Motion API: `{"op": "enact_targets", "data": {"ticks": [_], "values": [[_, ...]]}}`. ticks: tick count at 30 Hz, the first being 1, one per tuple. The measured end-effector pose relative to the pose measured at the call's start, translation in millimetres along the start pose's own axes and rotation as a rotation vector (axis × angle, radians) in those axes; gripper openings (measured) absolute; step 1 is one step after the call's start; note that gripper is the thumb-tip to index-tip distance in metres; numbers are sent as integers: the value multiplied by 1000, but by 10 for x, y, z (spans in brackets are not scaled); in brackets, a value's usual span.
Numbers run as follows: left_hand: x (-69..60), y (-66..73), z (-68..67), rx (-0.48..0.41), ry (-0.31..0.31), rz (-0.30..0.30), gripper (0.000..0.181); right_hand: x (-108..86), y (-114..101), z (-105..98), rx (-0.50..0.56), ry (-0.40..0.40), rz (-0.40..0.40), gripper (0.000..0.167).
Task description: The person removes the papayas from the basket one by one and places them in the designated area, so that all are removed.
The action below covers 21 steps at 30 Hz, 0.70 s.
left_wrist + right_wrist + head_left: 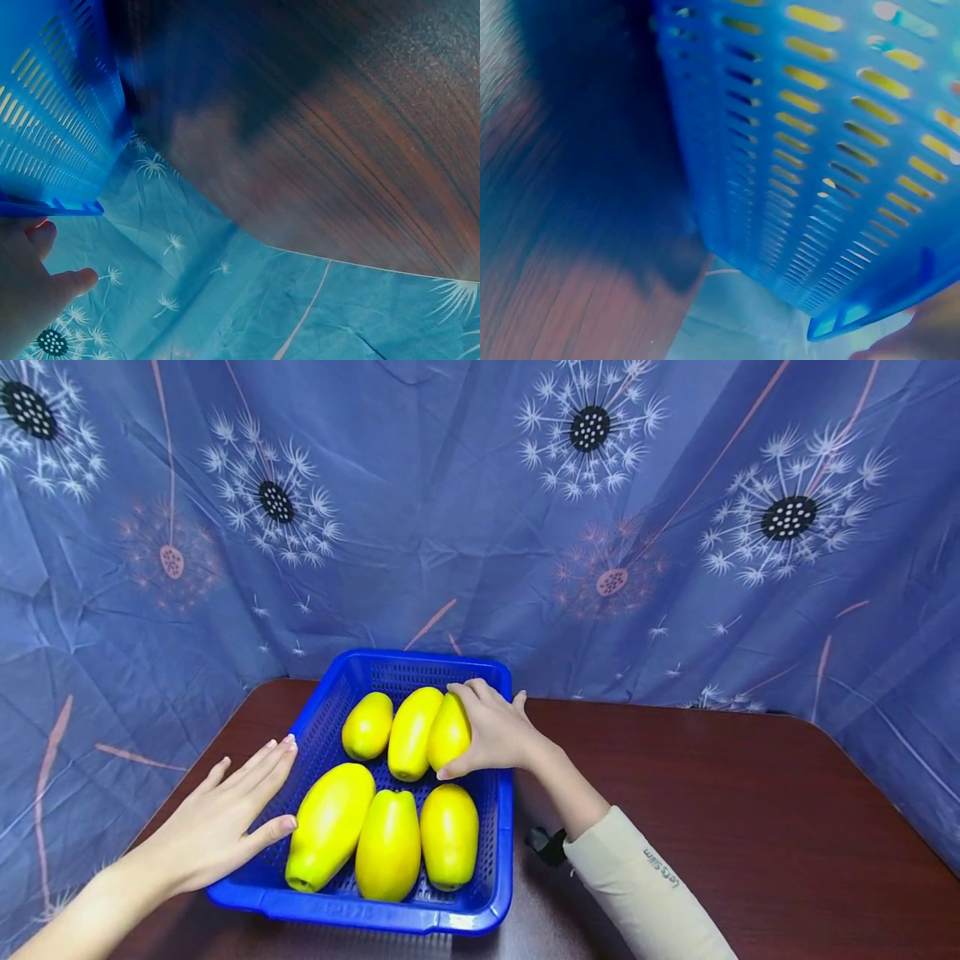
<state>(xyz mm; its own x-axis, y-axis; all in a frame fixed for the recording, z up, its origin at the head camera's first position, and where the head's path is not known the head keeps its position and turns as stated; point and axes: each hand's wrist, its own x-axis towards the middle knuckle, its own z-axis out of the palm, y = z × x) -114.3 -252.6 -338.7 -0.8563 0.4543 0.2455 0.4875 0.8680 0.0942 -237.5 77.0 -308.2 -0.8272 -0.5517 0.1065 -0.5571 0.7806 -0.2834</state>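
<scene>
A blue slatted basket point(390, 914) holds several yellow papaya-like fruits in two rows. My right hand point(495, 727) reaches over the basket's right side, fingers and thumb curled round the back-right fruit point(448, 735). With fingers straight, my left hand point(225, 827) lies at the left rim, its thumb near the large front-left fruit point(330, 822). In the left wrist view, the left hand point(34, 289) is just under the rim of the basket point(60, 135). The right wrist view has the basket's slatted wall point(795, 150) and part of the right hand point(919, 334); the grasp is hidden there.
The basket stands on a dark reddish-brown table point(712, 810), towards its left side. A blue curtain point(450, 527) with dandelion patterns hangs behind and at both sides. A black object point(546, 846) shows by the right sleeve.
</scene>
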Motion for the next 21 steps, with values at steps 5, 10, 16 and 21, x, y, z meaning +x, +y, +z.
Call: {"op": "enact_targets", "data": {"ticks": [5,10,16,21], "values": [[7,-2,-4,6,17,7,74,-34,15,-53,242,101,-11,109],[2,7,7,-4,8,-4,74,-70,75,-77,415,154,10,111],[-10,3,19,-7,0,-13,74,-121,171,-104,613,175,11,114],[-10,12,22,-17,3,-14,74,-160,243,-127,785,157,5,109]]}}
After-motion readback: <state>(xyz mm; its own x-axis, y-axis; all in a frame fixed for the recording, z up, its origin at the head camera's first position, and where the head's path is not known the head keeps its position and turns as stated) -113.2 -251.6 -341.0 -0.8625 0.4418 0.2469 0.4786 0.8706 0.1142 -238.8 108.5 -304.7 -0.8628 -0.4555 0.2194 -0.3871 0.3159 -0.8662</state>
